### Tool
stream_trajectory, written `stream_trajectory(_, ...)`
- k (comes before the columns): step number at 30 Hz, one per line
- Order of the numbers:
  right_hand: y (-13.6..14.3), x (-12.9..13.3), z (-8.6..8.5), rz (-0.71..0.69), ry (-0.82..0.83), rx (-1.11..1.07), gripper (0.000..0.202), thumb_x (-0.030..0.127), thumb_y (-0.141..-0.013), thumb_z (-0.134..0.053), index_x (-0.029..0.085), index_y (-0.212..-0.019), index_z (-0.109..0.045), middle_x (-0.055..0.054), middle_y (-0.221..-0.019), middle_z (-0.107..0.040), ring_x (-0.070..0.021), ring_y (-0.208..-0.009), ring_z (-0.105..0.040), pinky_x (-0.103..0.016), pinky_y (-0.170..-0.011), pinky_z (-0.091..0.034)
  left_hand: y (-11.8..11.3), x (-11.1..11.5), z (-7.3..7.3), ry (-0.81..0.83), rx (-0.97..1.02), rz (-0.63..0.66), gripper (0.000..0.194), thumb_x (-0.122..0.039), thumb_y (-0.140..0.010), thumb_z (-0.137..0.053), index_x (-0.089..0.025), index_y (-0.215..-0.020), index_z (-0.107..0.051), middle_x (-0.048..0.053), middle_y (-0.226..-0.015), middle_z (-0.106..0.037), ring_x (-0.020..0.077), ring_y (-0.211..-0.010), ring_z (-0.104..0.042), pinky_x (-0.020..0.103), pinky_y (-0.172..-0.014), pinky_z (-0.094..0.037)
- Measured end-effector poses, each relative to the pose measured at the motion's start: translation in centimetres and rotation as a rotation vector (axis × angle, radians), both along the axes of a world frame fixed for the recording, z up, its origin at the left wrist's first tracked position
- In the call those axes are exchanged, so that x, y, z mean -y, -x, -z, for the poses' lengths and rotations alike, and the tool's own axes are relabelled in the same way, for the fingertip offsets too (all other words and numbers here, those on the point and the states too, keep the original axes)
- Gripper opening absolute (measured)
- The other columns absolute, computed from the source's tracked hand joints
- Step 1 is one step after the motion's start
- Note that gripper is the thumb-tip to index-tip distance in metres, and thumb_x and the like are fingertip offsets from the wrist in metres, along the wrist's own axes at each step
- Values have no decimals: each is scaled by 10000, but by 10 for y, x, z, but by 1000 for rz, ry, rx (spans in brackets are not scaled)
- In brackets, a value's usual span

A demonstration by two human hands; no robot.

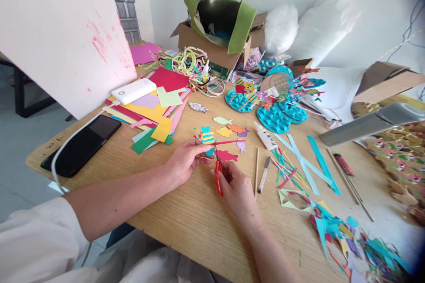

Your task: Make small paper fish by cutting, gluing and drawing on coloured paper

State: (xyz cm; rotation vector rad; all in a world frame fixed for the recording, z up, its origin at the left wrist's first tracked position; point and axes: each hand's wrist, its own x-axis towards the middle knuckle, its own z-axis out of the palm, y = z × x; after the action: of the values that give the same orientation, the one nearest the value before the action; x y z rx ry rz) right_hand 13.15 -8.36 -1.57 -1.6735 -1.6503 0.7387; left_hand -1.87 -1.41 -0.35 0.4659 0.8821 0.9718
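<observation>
My left hand (188,159) pinches the left end of a thin red paper strip (230,142) above the table. In my right hand (236,182) are red-handled scissors (218,172), their blades pointing up at the strip close to my left fingertips. Behind the strip lies a blue paper fish (207,133) with yellow stripes, partly hidden by my left fingers. A red paper fish (227,156) rests just beyond the scissors. Farther back are an orange fish (237,128), a yellow fish (225,131), a pale green fish (222,120) and a small lilac fish (241,145).
Coloured paper (171,80), a power bank (133,90) and a phone (84,143) lie left. To the right are a glue bottle (265,136), a pen (264,174), thin paper strips (288,166), scraps (345,234) and a grey flask (372,124). Blue egg-tray discs (274,117) stand behind.
</observation>
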Motion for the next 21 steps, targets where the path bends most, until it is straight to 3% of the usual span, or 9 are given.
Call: stream_trajectory(21, 1, 0, 1, 11, 0, 13, 201, 400, -899, -551, 208, -840, -554, 11, -648, -585, -153, -553, -521, -251, -541, -367, -1, -1, 3, 17, 36, 7, 100, -107, -682, -779, -112, -760, -716, 66, -758, -735, 150, -650, -694, 216, -561, -542)
